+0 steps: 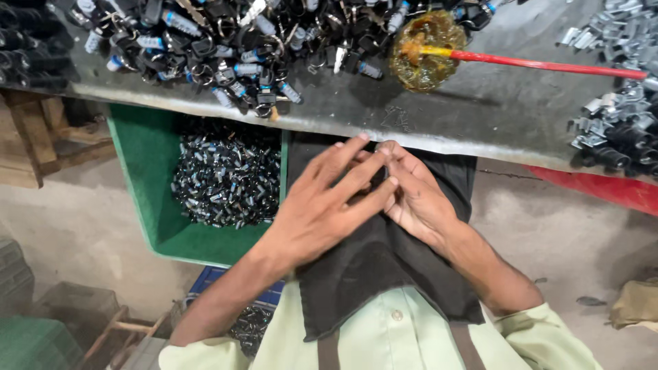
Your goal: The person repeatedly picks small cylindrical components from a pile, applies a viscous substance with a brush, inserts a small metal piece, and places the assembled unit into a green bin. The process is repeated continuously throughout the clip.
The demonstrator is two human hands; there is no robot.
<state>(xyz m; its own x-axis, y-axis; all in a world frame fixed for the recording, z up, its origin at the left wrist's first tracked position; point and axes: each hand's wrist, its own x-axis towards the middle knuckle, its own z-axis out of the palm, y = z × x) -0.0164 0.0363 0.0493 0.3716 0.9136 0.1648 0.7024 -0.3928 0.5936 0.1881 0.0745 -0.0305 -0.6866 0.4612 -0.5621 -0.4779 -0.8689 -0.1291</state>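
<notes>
While both hands meet over a dark cloth apron (384, 267) below the grey metal bench edge (439, 140): left hand (322, 209), fingers spread flat, overlaps right hand (415, 202); whether either holds anything cannot be told. Green plastic bin (147, 164) of small black-and-silver clips (226, 181) lies just left of them.

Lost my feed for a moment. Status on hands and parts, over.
Left hand laid flat over right hand, above dark lap cloth. Nothing visibly held. Green bin of small parts at left; bench edge just ahead.
</notes>
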